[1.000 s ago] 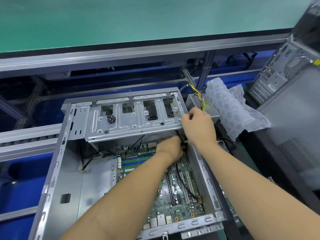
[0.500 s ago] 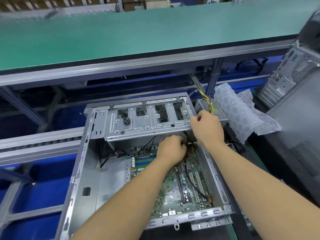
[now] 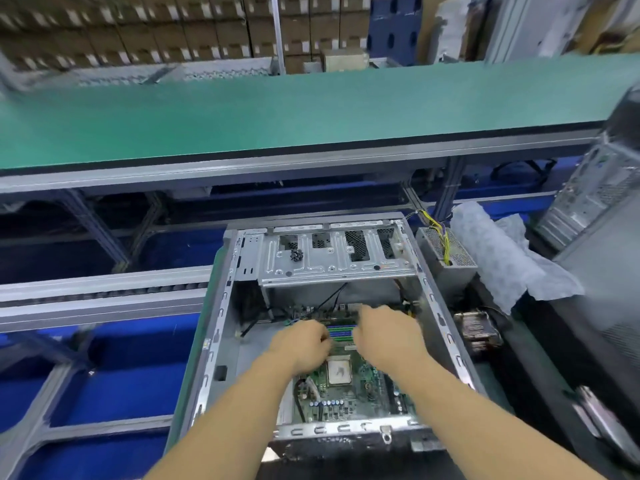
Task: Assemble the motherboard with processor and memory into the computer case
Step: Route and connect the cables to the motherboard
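Observation:
The open grey computer case (image 3: 221, 306) lies flat with the green motherboard (image 3: 349, 400) inside it. The silver processor (image 3: 338, 371) sits in its socket just below my hands. Blue and green memory slots (image 3: 341, 332) show between them. My left hand (image 3: 304, 344) hovers at the slots' left end with its fingers curled down; blur hides whether it holds anything. My right hand (image 3: 391, 334) reaches over the slots' right end, fingers stretched toward the board's far edge. The metal drive cage (image 3: 332, 258) spans the far end of the case.
A power supply (image 3: 446, 251) with yellow wires lies right of the case, beside crumpled foam wrap (image 3: 502, 258) and a dark heatsink (image 3: 478, 327). More cases (image 3: 595, 188) stand at the right. A green conveyor belt (image 3: 277, 116) runs behind.
Both hands left the cable at the case's right wall and moved left to the memory slots. The camera tilted up, so the case sits lower in view, and the processor is now uncovered.

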The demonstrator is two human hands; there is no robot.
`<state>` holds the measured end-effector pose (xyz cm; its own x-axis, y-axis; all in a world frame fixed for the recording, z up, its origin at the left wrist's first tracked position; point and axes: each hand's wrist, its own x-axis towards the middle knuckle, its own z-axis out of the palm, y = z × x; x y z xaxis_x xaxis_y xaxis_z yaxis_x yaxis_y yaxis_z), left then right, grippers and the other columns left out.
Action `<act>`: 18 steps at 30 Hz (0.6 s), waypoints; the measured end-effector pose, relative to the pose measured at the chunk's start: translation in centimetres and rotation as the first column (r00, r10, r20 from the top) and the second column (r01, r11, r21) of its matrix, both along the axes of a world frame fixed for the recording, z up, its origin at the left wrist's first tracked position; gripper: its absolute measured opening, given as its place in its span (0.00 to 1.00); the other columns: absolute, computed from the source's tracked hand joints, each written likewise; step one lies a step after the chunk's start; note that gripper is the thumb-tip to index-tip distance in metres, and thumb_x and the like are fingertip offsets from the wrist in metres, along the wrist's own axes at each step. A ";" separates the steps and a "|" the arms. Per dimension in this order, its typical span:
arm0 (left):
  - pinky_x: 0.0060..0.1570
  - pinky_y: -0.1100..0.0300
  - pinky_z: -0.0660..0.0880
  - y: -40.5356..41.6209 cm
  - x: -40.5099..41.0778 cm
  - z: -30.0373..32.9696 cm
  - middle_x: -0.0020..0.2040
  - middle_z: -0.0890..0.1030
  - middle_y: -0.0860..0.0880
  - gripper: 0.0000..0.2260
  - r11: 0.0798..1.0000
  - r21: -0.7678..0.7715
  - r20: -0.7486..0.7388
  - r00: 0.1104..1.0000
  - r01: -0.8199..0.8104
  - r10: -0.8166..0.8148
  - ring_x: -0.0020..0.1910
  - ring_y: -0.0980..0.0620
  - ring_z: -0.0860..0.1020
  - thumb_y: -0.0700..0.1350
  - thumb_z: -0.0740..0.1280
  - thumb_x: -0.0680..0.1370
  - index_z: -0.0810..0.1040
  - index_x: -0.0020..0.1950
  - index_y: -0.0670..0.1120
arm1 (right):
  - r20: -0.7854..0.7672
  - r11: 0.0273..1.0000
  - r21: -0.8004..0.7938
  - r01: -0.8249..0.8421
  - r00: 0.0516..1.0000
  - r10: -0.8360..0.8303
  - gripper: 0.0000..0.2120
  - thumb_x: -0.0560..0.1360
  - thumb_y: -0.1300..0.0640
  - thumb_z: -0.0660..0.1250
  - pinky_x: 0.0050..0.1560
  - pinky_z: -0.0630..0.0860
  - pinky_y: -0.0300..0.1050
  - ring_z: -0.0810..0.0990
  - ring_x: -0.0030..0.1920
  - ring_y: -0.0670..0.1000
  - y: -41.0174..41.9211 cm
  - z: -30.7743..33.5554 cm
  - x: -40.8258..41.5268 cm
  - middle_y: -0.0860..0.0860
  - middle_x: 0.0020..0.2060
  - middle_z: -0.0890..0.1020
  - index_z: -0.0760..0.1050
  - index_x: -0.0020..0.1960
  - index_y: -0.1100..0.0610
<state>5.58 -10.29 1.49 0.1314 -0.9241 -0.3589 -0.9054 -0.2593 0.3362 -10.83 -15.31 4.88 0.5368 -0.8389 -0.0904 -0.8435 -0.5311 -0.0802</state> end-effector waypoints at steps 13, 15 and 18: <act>0.33 0.58 0.64 1.9 1.0 -1.2 0.31 0.72 0.47 0.16 0.997 -0.012 -0.172 0.983 -0.070 0.067 0.31 0.49 0.68 0.45 0.60 0.81 0.71 0.33 0.44 | -0.218 0.921 0.368 0.126 0.975 -0.047 0.14 0.78 0.60 0.66 0.29 0.69 0.41 0.72 0.30 0.51 -1.3 -2.1 -2.8 0.51 0.32 0.73 0.67 0.36 0.56; 0.33 0.58 0.62 2.1 1.0 -1.2 0.29 0.69 0.48 0.17 0.998 -0.002 -0.153 0.986 -0.067 0.066 0.30 0.50 0.66 0.44 0.60 0.81 0.66 0.31 0.46 | -0.196 0.929 0.342 0.143 0.977 -0.079 0.11 0.77 0.63 0.67 0.33 0.75 0.43 0.75 0.33 0.53 -1.4 -2.0 -2.8 0.52 0.34 0.75 0.69 0.37 0.57; 0.34 0.58 0.63 2.0 1.2 -1.2 0.31 0.70 0.47 0.16 0.995 -0.002 -0.162 0.981 -0.104 0.102 0.32 0.48 0.67 0.44 0.60 0.80 0.67 0.33 0.46 | -0.194 0.935 0.297 0.196 0.971 -0.141 0.06 0.75 0.69 0.63 0.41 0.80 0.46 0.80 0.42 0.55 -1.4 -1.8 -2.7 0.54 0.42 0.78 0.73 0.48 0.59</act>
<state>6.75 -8.31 0.34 0.1670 -0.9125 -0.3735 -0.8074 -0.3440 0.4793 -13.55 -16.67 3.07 0.3444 -0.8304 -0.4379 -0.9339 -0.3509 -0.0689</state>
